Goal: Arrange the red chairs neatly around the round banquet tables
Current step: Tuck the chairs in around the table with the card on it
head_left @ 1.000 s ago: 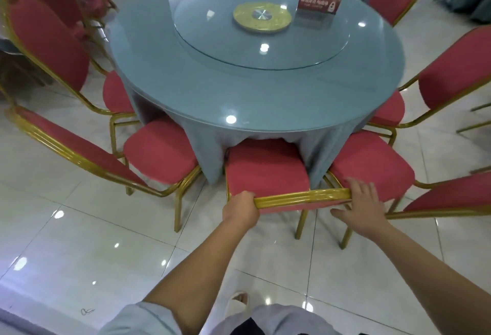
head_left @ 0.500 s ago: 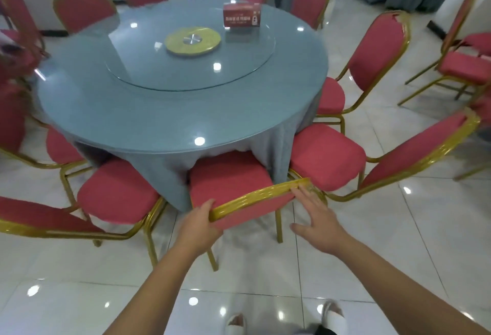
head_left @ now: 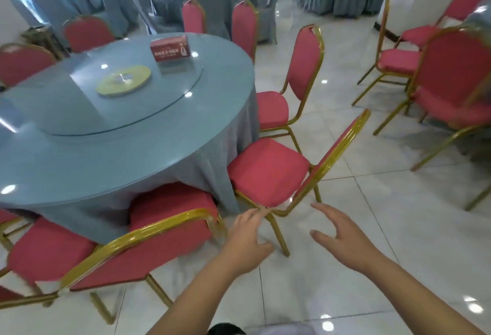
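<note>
A round table (head_left: 79,154) draped in grey-blue cloth fills the left half of the frame, with a glass turntable (head_left: 111,95) on top carrying a yellow disc (head_left: 123,83) and a red box (head_left: 170,48). Red chairs with gold frames ring it. At lower left, one chair (head_left: 164,231) sits with its seat tucked under the hanging cloth, its gold top rail running diagonally across the lower left. To its right, near the frame's centre, a second chair (head_left: 268,172) stands with its seat edge just under the cloth and its backrest slanting toward the upper right. A third chair (head_left: 303,69) stands beyond it at the table's right edge. More red chairs stand loosely at the right side of the frame, well apart from the table. Both bare hands reach forward in the lower centre. The left hand (head_left: 248,239) has its fingers spread and relaxed, holding nothing, fingertips near the second chair's rear seat corner; whether they touch the frame cannot be told. The right hand (head_left: 342,236) hovers over the tiled floor (head_left: 372,255), fingers apart and slightly bent, empty.
</note>
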